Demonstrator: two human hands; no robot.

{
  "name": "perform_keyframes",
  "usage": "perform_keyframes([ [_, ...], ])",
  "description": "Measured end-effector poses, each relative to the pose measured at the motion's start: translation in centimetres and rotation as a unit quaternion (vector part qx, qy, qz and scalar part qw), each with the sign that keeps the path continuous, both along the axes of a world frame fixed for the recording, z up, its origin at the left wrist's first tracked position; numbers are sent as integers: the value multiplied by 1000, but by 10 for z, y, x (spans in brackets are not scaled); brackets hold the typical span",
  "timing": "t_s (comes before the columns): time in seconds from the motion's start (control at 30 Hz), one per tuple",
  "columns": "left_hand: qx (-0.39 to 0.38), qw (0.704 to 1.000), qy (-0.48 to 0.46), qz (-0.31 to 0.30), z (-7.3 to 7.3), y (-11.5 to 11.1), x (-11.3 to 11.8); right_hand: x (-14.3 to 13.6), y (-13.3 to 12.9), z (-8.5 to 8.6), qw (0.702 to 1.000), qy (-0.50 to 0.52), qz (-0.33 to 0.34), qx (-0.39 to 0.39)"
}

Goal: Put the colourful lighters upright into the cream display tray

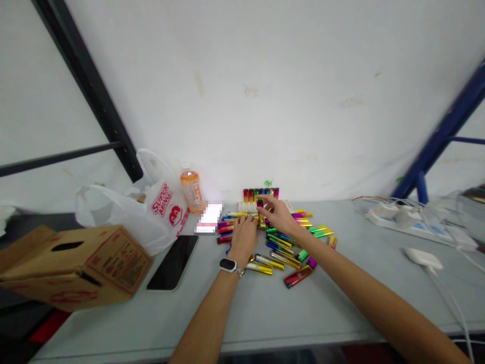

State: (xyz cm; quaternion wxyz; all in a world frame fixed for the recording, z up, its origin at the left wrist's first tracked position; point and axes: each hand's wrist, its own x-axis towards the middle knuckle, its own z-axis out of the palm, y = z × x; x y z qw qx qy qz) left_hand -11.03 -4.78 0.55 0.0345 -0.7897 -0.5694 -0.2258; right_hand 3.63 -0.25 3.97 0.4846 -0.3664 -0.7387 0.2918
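Several shiny coloured lighters [280,247] lie spread over the grey table, around and below both hands. Behind them a row of upright lighters [250,195] stands in a pale holder [247,207] near the wall. My right hand [278,215] pinches one upright lighter [260,209] in front of that row. My left hand [244,236], with a watch on the wrist, rests low over the left part of the pile; its fingers are bent and pressed together, and what lies beneath them is hidden.
To the left are a cardboard box [109,263], a white plastic bag [151,222], a black phone [173,263], an orange bottle [192,189] and a bright blurred rectangle [209,219]. A power strip [420,227] and a white charger with cable [423,258] lie right.
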Motion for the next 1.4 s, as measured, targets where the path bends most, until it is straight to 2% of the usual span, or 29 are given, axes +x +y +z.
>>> perform_keyframes([
  [0.23, -30, 1000, 9, -3, -3, -1, -2, -42, 72, 6, 989, -123, -11, 79],
  [0.4, -29, 999, 11, -7, -6, -3, -4, -64, 96, 11, 959, -254, -39, 118],
  [0.57, -42, 999, -3, -12, -4, -5, -6, -72, 105, 11, 912, -376, -74, 146],
  [0.7, -46, 999, -17, -18, -4, -3, -7, -71, 107, 9, 902, -399, -94, 137],
  [0.87, -39, 998, -34, -28, -6, -3, -7, -71, 99, 15, 872, -424, -108, 219],
  [1.0, -42, 997, -44, -39, -3, -5, -8, -69, 94, 19, 855, -445, -117, 239],
  [1.23, -29, 991, -127, -45, 0, -9, -4, -68, 98, 19, 847, -457, -110, 248],
  [1.4, -40, 981, -184, -49, -2, -8, -5, -75, 109, 15, 879, -432, -89, 180],
])
